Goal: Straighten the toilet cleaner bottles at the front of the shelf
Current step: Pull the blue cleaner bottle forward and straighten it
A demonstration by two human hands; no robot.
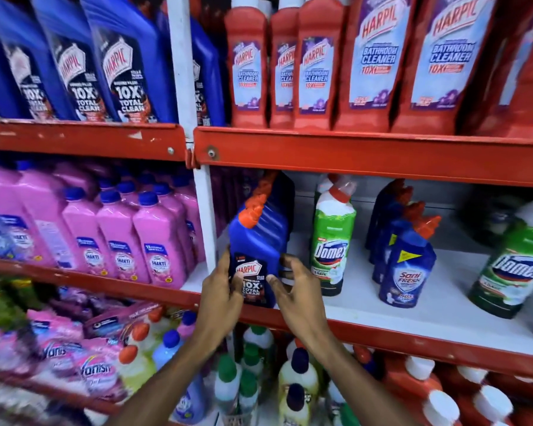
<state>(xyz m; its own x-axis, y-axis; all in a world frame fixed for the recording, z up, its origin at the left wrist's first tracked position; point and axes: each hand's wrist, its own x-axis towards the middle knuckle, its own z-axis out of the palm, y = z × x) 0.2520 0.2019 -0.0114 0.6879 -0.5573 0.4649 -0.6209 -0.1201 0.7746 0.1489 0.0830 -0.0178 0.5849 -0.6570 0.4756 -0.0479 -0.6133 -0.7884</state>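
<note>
A blue Harpic toilet cleaner bottle [257, 247] with an orange cap stands at the front left of the white middle shelf [428, 305], more of the same lined up behind it. My left hand [220, 298] grips its lower left side and label. My right hand [299, 290] touches its right side with fingers spread. To the right stand a green Domex bottle [333, 244], a row of blue Sani Fresh bottles [406, 265], and a tilted green Domex bottle [511, 269] at the far right.
Red shelf rails [366, 155] run above and below. Pink Shakti bottles [154, 241] fill the left bay. Large blue Harpic and red Harpic bathroom cleaner bottles [373, 56] stand on the top shelf. Mixed bottles and Vanish packs [96, 370] sit on the shelf below.
</note>
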